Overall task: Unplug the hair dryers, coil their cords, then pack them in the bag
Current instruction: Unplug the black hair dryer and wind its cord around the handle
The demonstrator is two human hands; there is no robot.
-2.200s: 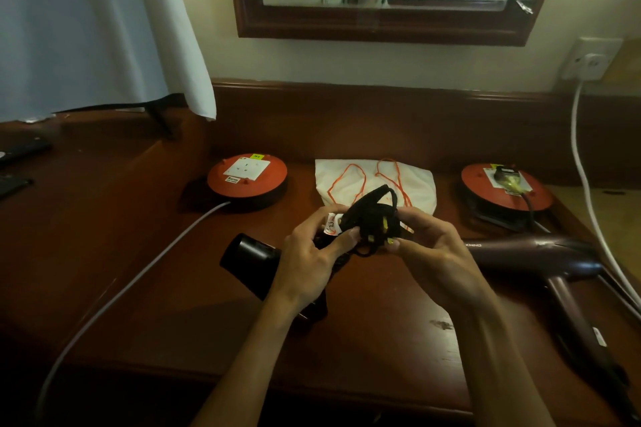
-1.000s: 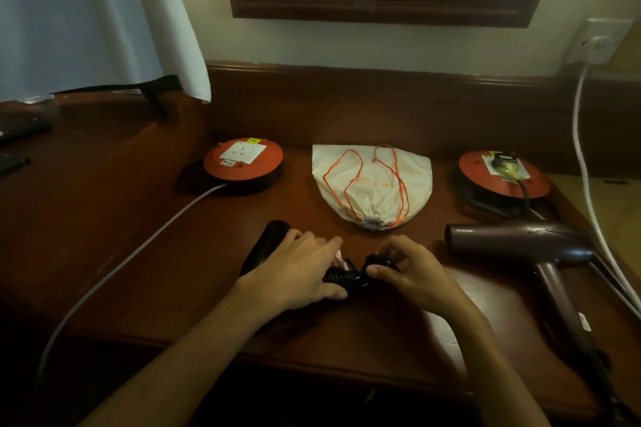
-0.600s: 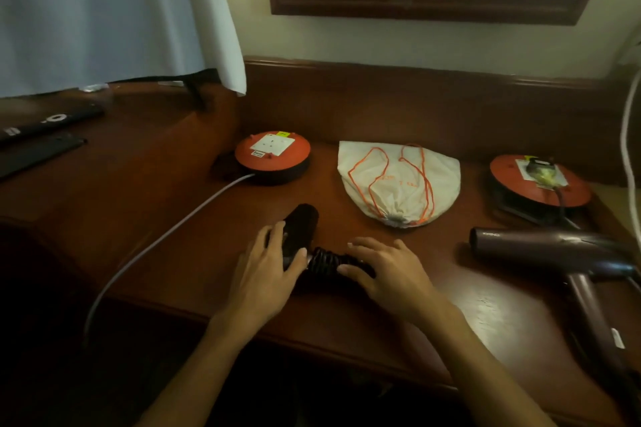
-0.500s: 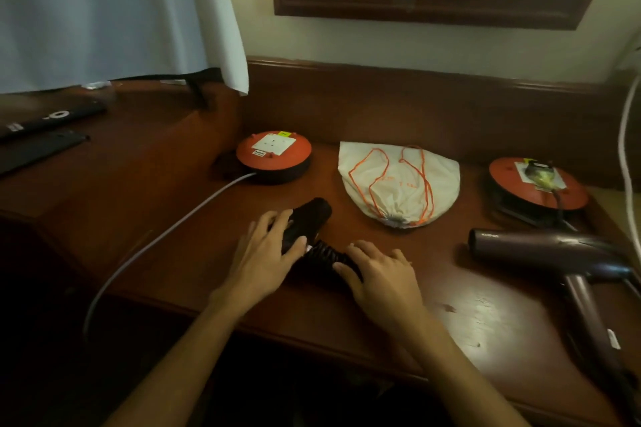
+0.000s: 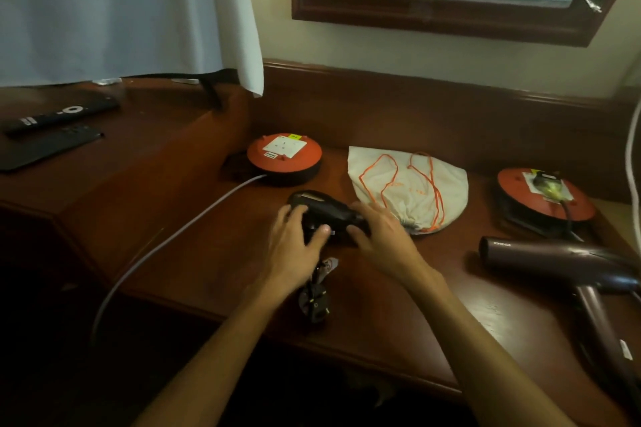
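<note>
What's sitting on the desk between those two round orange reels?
In the head view, a white drawstring bag with orange cords lies between the left reel and the right reel; bare desk flanks it.

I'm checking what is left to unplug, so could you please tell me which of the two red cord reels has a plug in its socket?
The right reel, beside the maroon hair dryer; the left reel has a bare white socket.
</note>
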